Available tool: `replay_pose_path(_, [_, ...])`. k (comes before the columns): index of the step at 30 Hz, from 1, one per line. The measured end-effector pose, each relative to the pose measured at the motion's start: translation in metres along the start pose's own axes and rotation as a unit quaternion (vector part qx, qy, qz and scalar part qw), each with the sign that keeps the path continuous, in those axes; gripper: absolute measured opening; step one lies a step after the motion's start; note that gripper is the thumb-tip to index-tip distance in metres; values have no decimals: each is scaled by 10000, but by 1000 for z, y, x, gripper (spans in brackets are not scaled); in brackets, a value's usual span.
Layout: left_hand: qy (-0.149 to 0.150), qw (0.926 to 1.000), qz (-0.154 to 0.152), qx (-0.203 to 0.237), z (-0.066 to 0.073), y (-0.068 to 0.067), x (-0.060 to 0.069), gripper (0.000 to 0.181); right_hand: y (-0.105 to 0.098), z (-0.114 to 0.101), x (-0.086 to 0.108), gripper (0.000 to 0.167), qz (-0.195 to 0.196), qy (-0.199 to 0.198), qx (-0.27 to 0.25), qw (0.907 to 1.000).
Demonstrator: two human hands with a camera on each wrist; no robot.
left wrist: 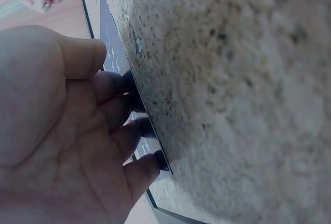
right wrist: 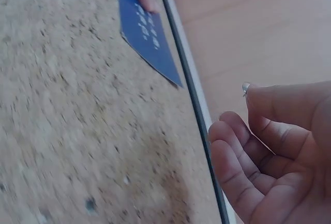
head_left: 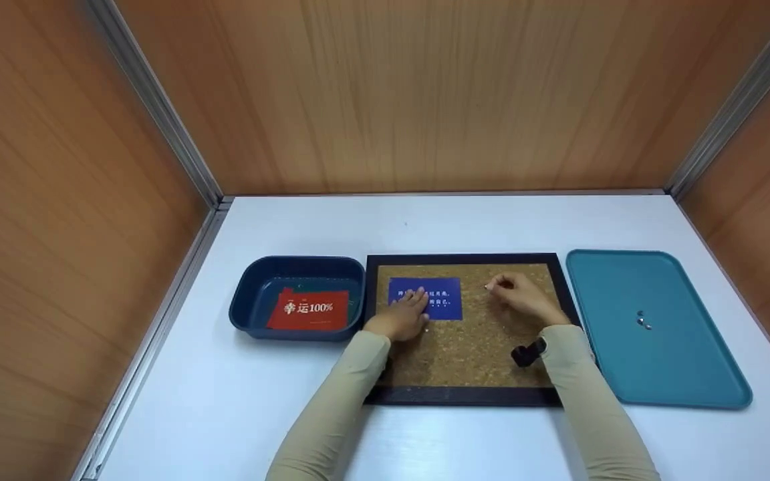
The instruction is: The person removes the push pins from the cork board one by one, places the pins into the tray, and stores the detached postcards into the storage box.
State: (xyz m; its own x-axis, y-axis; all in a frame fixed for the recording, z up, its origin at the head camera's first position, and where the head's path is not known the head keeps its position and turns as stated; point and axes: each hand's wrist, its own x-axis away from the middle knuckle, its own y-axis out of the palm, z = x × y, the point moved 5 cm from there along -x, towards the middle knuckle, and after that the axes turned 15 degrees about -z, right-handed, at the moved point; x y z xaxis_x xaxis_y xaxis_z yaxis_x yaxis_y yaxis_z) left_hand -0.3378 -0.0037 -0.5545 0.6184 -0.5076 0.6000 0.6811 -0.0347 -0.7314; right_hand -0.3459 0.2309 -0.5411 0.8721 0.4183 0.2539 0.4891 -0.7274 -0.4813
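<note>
A blue card (head_left: 450,294) with white writing lies on the upper left of a black-framed cork board (head_left: 465,361). My left hand (head_left: 402,317) presses it down with outstretched fingers, seen from the palm side in the left wrist view. Over the board, right of the card, my right hand (head_left: 522,294) pinches a small silver thumbtack (right wrist: 245,87) between thumb and forefinger. That tack is held apart from both card and cork. In the right wrist view, the card's near edge stands slightly off the cork.
Left of the board stands a dark blue bin (head_left: 241,314) with a red card (head_left: 311,310) in it. On the right, a teal tray (head_left: 666,367) bears a few silver tacks (head_left: 642,321). Wooden walls (head_left: 425,100) enclose the white table (head_left: 224,414).
</note>
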Motion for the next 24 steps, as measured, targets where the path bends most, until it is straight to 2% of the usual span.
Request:
replay_pose_path(6, [-30,10000,24,-57,0,0,0,53,-12,3,13,32,64,185,1,9998])
replay_pose_path(12, [-22,10000,24,-20,1,-1,1,53,-25,4,26,37,275,131,264,9992])
replay_pose_path(18, [-58,10000,-13,-33,0,-1,0,53,-37,11,37,39,436,123,212,9987])
replay_pose_path(24, [-85,9999,-42,-39,0,0,-1,53,-49,17,50,38,616,374,167,9973])
